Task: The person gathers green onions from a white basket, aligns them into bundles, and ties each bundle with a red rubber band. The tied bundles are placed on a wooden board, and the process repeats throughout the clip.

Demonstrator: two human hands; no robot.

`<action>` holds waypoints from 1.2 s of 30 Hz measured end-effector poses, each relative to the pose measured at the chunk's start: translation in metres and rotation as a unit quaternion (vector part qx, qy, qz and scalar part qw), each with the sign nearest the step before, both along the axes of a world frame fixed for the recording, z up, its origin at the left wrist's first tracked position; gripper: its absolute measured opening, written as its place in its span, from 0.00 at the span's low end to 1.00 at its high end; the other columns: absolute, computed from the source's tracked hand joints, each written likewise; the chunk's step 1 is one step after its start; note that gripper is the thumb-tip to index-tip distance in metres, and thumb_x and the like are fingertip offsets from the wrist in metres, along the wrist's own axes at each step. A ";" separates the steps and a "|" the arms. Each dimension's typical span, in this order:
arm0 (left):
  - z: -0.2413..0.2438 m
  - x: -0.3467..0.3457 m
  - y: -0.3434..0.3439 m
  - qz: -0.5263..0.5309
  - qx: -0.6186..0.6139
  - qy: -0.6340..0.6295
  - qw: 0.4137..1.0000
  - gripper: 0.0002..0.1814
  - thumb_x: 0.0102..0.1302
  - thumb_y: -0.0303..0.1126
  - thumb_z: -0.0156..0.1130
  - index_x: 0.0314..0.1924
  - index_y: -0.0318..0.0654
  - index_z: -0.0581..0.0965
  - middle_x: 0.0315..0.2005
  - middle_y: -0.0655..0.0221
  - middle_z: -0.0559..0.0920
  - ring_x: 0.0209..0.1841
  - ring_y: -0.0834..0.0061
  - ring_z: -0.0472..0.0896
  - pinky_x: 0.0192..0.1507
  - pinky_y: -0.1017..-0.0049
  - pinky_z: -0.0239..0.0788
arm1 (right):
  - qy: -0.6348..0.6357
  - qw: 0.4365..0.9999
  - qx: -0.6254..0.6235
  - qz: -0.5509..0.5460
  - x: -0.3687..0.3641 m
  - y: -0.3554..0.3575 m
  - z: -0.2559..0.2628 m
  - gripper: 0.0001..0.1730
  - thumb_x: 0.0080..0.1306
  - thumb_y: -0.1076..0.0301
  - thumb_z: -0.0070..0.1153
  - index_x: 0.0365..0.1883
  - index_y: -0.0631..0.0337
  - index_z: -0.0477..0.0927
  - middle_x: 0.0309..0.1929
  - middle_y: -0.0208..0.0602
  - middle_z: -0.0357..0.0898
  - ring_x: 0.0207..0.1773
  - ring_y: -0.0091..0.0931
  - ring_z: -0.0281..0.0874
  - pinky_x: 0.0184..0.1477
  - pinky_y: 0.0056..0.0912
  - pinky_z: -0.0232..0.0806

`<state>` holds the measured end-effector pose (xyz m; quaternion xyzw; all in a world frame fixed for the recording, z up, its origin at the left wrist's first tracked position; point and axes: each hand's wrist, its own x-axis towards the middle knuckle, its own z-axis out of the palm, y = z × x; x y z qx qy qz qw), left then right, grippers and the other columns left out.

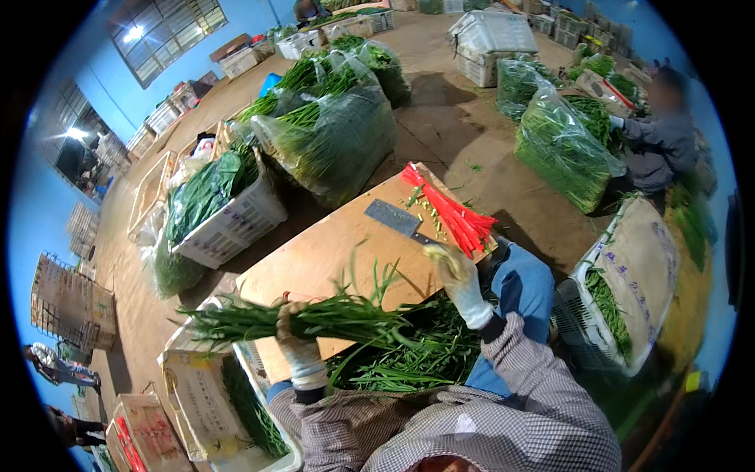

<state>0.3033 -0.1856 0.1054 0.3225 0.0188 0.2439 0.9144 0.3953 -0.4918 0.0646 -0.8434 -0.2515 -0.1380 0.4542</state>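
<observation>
Gloved, my left hand [293,333] is closed around a bundle of long green leafy stalks [348,318], held sideways over the near edge of a wooden board [318,248]. My right hand [457,271], also gloved, is by the handle of a cleaver [394,218] that lies flat on the board; whether it grips the handle cannot be told. Beyond that hand, a bunch of red strips [451,209] lies at the board's right end, with small cut stem pieces [433,215] beside it. Loose green stalks [413,366] fill the space between the board and my lap.
A white plastic crate [230,236] and large clear bags of greens [348,141] stand beyond the board. At the right are a cloth-covered crate [634,277] and a person [660,135] beside bagged greens [560,147]. A crate with greens [289,436] stands at lower left.
</observation>
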 end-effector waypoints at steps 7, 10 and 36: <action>-0.018 -0.070 0.025 0.054 -0.110 0.020 0.992 0.09 0.71 0.30 0.55 0.47 0.35 0.75 0.32 0.70 0.79 0.39 0.73 0.78 0.47 0.67 0.74 | -0.037 0.964 -0.123 0.232 -0.085 0.065 0.010 0.56 0.52 0.32 0.59 0.72 0.54 0.57 0.71 0.43 0.58 0.74 0.43 0.53 0.73 0.54 0.44; -0.034 -0.080 0.032 0.041 -0.140 0.022 0.989 0.09 0.70 0.29 0.57 0.48 0.35 0.75 0.32 0.70 0.80 0.38 0.72 0.78 0.46 0.70 0.73 | -0.107 0.947 -0.146 0.264 -0.097 0.104 0.026 0.60 0.52 0.27 0.56 0.76 0.50 0.53 0.75 0.44 0.53 0.77 0.45 0.48 0.76 0.58 0.38; -0.017 -0.139 0.072 -0.016 -0.196 -0.307 0.931 0.03 0.69 0.28 0.53 0.37 0.37 0.70 0.19 0.78 0.64 0.23 0.82 0.65 0.46 0.74 0.66 | 0.336 0.788 -0.459 0.234 -0.116 0.044 -0.079 0.39 0.63 0.36 0.53 0.57 0.64 0.74 0.56 0.49 0.77 0.56 0.43 0.77 0.55 0.43 0.70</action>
